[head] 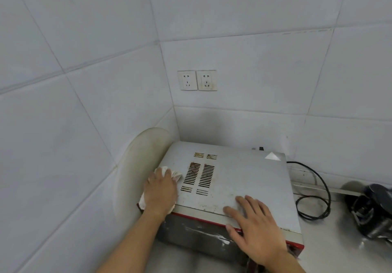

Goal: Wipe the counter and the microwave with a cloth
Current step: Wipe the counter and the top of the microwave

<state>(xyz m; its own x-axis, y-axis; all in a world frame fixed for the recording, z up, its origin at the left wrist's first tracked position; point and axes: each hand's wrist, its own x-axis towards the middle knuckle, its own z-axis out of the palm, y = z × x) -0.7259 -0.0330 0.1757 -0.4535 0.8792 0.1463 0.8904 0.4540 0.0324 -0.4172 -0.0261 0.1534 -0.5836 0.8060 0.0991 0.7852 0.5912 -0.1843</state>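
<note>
A grey microwave with a red front trim and rusty vent slots on its top stands in the tiled corner on a steel counter. My left hand presses a white cloth flat on the left part of the microwave's top, beside the vents. Cloth shows past my fingertips and under my wrist. My right hand lies flat with spread fingers on the front right part of the top, holding nothing.
A round pale board leans against the wall left of the microwave. Two wall sockets sit above it. A black power cord loops on the counter at the right, next to a dark appliance.
</note>
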